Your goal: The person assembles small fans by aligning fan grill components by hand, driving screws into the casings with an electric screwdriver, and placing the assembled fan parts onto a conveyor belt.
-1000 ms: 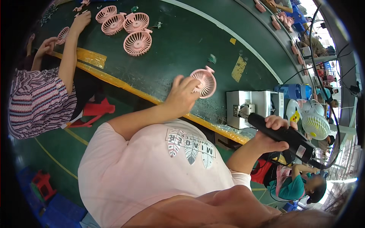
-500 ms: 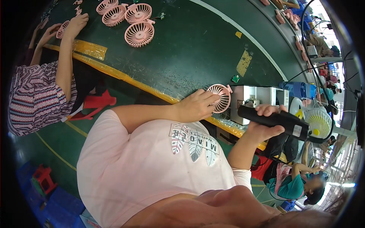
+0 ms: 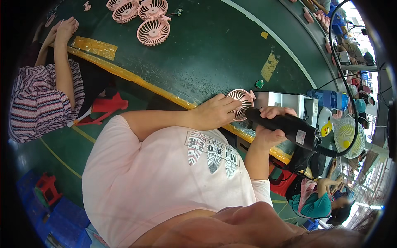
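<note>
Work on the pink fan housing (image 3: 244, 100) looks to be under way rather than finished: it lies at the near edge of the dark green surface (image 3: 206, 62), just beside the pale boxy machine (image 3: 276, 99), ribbed face up. The left hand (image 3: 216, 111) grips its left side, fingers pressed together over the rim and ribs. The right hand (image 3: 268, 135) has its fingers wrapped around a black corded tool (image 3: 287, 127), whose front end reaches the housing's right side. That end is partly lost against the housing, so I cannot tell whether it touches, or whether anything is fastened there. A small green circuit board (image 3: 259, 84) lies loose-looking just beyond the housing. Farther left, a cluster of similar pink housings (image 3: 153, 32) sits apart from both hands; whether those are done or waiting does not show. At least this one piece seems left to complete.
</note>
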The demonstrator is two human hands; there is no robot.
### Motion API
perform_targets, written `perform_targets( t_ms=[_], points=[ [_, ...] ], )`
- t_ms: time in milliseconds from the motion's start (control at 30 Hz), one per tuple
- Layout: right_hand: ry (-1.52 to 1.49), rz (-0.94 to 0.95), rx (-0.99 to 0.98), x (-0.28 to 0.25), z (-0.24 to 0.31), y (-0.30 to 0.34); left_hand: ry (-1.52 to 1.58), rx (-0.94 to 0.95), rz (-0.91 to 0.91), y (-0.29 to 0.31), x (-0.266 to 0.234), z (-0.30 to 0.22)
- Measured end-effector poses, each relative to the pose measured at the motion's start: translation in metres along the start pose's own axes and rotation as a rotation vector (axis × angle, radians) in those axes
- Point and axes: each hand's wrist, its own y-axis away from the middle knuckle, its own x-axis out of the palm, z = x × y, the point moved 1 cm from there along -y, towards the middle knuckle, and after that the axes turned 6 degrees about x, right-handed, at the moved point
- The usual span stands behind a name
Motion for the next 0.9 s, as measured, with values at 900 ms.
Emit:
perform_targets(
  t_ms=[900],
  points=[
    [-0.037, -0.091, -0.074, -0.039, 0.048, -0.023, 0.02, 0.139, -0.047, 0.009, 0.006, -0.003]
  ],
)
